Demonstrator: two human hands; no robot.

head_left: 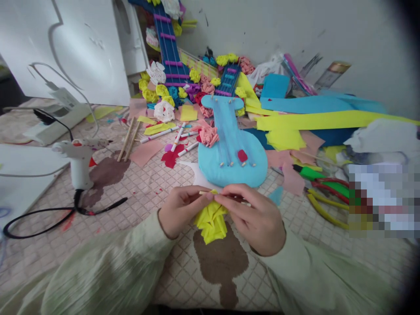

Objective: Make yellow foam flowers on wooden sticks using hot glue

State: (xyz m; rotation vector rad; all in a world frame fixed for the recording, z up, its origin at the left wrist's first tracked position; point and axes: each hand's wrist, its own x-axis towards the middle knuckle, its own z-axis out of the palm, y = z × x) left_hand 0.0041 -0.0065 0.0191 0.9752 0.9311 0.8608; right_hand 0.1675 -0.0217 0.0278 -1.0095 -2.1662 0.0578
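Note:
Between my hands is a crumpled, pleated piece of yellow crepe paper (211, 223), its top gathered at a thin wooden stick (205, 193). My left hand (183, 208) pinches the paper and the stick's left part between thumb and fingers. From the other side, my right hand (256, 216) is closed on the stick, whose tip pokes out past the fingers. Just beyond my hands lies a light blue paper guitar (252, 148) with strings, a red patch and a pink paper flower (209, 134) at its left edge.
A white hot glue gun (80, 168) with a looped black cable stands at the left, near a power strip (59, 118). Markers (177, 138) and paper scraps lie mid-table. Pliers with yellow handles (328, 212) lie right. Two decorated dark blue guitar necks (170, 52) lean at the back.

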